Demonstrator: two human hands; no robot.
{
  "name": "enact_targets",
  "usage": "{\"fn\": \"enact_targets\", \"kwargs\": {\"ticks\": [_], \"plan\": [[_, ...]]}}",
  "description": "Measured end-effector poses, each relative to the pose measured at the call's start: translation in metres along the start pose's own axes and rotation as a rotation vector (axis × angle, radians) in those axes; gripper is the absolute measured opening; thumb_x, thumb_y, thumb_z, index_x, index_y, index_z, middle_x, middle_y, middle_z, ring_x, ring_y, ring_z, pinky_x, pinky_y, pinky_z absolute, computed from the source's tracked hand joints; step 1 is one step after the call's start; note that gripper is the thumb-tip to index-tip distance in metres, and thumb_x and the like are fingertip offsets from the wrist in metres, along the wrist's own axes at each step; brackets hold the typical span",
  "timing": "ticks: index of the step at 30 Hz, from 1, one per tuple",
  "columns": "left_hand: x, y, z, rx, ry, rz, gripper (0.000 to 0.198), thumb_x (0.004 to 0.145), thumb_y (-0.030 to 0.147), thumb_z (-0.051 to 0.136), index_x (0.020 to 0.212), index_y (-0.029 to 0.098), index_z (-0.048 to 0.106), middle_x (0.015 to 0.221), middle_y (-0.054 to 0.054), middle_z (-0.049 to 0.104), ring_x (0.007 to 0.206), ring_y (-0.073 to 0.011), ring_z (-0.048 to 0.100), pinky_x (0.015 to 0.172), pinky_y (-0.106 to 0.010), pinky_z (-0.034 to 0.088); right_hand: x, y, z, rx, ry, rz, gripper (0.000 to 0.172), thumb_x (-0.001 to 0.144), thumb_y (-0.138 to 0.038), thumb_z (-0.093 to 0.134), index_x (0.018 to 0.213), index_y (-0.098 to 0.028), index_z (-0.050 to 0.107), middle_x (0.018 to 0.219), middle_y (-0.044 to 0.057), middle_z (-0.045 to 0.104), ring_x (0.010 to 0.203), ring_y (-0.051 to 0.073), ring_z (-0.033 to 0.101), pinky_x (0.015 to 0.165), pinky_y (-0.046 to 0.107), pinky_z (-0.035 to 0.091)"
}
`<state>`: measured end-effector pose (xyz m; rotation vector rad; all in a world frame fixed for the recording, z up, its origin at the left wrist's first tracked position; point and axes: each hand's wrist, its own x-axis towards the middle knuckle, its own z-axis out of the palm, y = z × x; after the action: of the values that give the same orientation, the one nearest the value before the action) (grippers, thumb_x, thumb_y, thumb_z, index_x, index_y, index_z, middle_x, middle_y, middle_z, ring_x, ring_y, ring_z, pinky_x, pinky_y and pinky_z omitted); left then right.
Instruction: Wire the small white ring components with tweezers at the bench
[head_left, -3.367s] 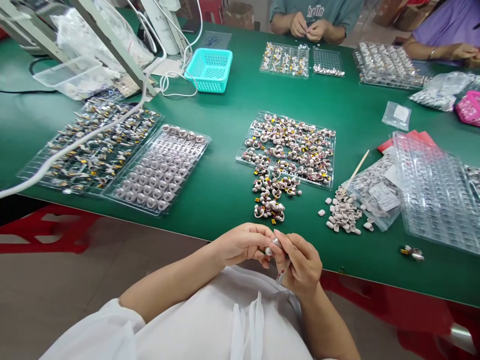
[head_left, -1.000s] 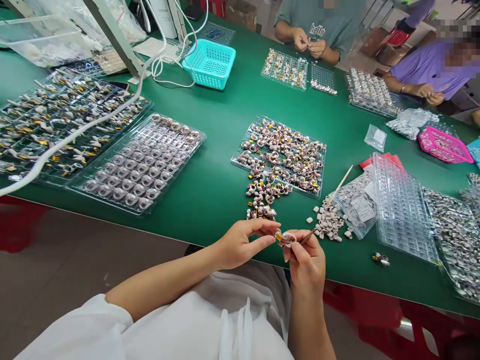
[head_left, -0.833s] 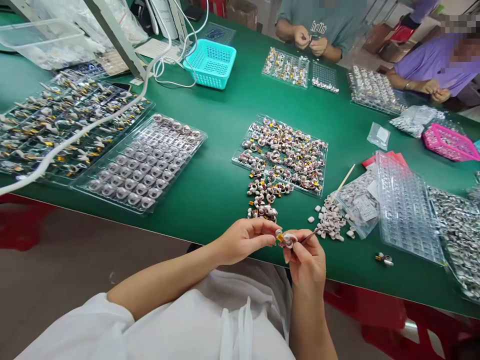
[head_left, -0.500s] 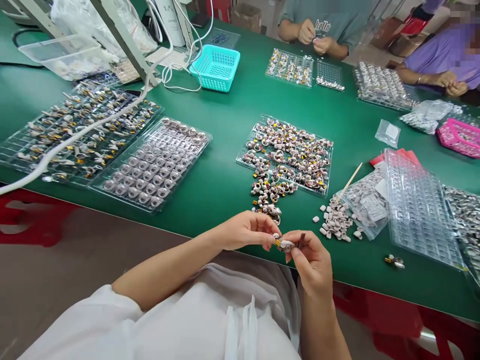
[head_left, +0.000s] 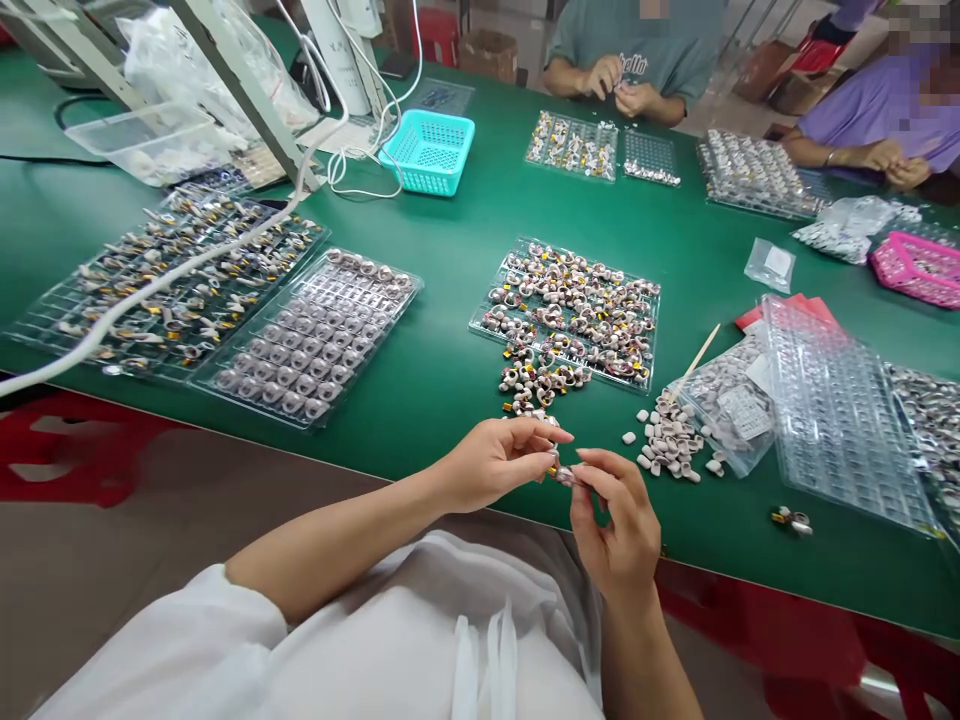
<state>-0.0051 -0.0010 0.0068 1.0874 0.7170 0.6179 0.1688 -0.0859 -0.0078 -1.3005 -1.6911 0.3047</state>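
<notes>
Green bench (head_left: 450,260): in the head view, the only one here, its dark top makes the pale little pieces easy to pick out.
Left hand (head_left: 491,465): closed in a fingertip pinch on a small ring part (head_left: 564,473), with the palm turned inward, probably to steady it.
Right hand (head_left: 619,520): thumb and forefinger close on the same part from the other side, and the other fingers are curled. I cannot tell whether it holds anything else.
Small ring part: held between both hands just above the near edge of the bench, close to the body, where fine work is easiest to see.
Loose pile (head_left: 536,380): like parts spill from the clear tray (head_left: 474,322) toward the hands, within easy reach.
White caps (head_left: 670,440): a heap just right of the pile, beside an open clear bag (head_left: 731,400) and a wooden stick (head_left: 694,362).
Blister trays (head_left: 840,420): an empty stack lies further right, with one stray part (head_left: 791,518) near it.
Filled tray (head_left: 373,352): to the left, its pieces sit one to a pocket, in rows.
Far side: a co-worker's hands (head_left: 619,85) work over similar trays, and a teal basket (head_left: 429,150) stands apart.
</notes>
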Motion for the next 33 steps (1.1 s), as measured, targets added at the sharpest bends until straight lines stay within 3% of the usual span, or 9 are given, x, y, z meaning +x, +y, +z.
{"fn": "enact_targets", "kwargs": {"ticks": [2,7,10,13,18,20,23,27,33], "plan": [[0.001,-0.001,0.001,-0.062,-0.005,-0.05,0.028,0.084,0.027,0.069,0.108,0.013,0.071,0.082,-0.003,0.07,0.072,-0.0131,0.065,0.073,-0.027,0.054,-0.003,0.001,0.001,0.023,0.048,0.02,0.033,0.087,-0.004,0.058,0.112,-0.024,0.062,0.107,0.007,0.062,0.092,0.019,0.062,0.071,0.03,0.052],[0.003,-0.003,0.003,-0.196,-0.052,-0.116,0.031,0.074,0.033,0.08,0.097,0.012,0.074,0.082,-0.004,0.072,0.066,-0.0112,0.063,0.066,-0.024,0.054,-0.009,0.001,0.007,0.279,0.129,0.341,0.014,0.092,-0.013,0.055,0.099,-0.023,0.062,0.096,0.004,0.058,0.077,0.015,0.058,0.059,0.026,0.048],[0.005,-0.005,0.002,-0.234,-0.097,-0.177,0.034,0.07,0.032,0.084,0.096,0.012,0.074,0.083,-0.004,0.073,0.065,-0.0107,0.064,0.065,-0.024,0.055,-0.009,0.001,0.007,0.426,0.119,0.421,0.011,0.093,-0.015,0.055,0.095,-0.023,0.061,0.093,0.003,0.057,0.073,0.014,0.057,0.058,0.026,0.048],[0.008,-0.006,-0.002,-0.323,-0.173,-0.282,0.035,0.071,0.036,0.084,0.094,0.012,0.075,0.081,-0.006,0.074,0.065,-0.0116,0.066,0.066,-0.025,0.057,-0.006,0.001,0.001,0.428,0.024,0.346,0.016,0.091,-0.011,0.056,0.098,-0.024,0.063,0.094,0.003,0.058,0.074,0.014,0.059,0.058,0.025,0.048],[0.011,-0.004,-0.01,-0.36,-0.228,-0.386,0.032,0.074,0.038,0.081,0.089,0.01,0.076,0.073,-0.007,0.073,0.066,-0.013,0.069,0.062,-0.022,0.057,0.001,0.002,-0.012,0.252,-0.193,0.001,0.035,0.085,-0.003,0.058,0.111,-0.026,0.063,0.095,0.004,0.063,0.083,0.017,0.063,0.066,0.028,0.053],[0.011,-0.003,-0.01,-0.323,-0.247,-0.386,0.028,0.074,0.033,0.082,0.089,0.011,0.076,0.074,-0.006,0.074,0.067,-0.0123,0.069,0.062,-0.02,0.057,0.002,0.002,-0.013,0.187,-0.171,-0.077,0.039,0.084,-0.003,0.058,0.115,-0.027,0.062,0.094,0.005,0.064,0.082,0.017,0.063,0.07,0.032,0.054],[0.009,-0.003,-0.008,-0.325,-0.266,-0.357,0.026,0.07,0.028,0.084,0.09,0.012,0.076,0.08,-0.005,0.076,0.068,-0.0125,0.07,0.065,-0.023,0.059,-0.001,0.003,-0.01,0.088,-0.045,-0.046,0.036,0.085,-0.005,0.059,0.112,-0.027,0.062,0.093,0.004,0.064,0.078,0.017,0.062,0.065,0.031,0.054],[0.004,-0.004,-0.002,-0.319,-0.202,-0.277,0.027,0.067,0.021,0.086,0.089,0.011,0.075,0.081,-0.005,0.076,0.069,-0.013,0.07,0.071,-0.026,0.059,-0.007,0.002,-0.001,0.048,0.092,0.099,0.029,0.086,-0.006,0.059,0.106,-0.026,0.064,0.094,0.005,0.064,0.079,0.017,0.062,0.059,0.028,0.052],[-0.006,-0.011,0.006,-0.189,0.06,-0.068,0.026,0.071,0.016,0.081,0.094,0.012,0.071,0.084,-0.004,0.073,0.076,-0.0142,0.07,0.077,-0.028,0.058,-0.008,-0.001,0.011,0.105,0.027,0.17,0.032,0.089,-0.007,0.056,0.113,-0.026,0.065,0.097,0.005,0.065,0.084,0.017,0.064,0.067,0.03,0.053]]}}
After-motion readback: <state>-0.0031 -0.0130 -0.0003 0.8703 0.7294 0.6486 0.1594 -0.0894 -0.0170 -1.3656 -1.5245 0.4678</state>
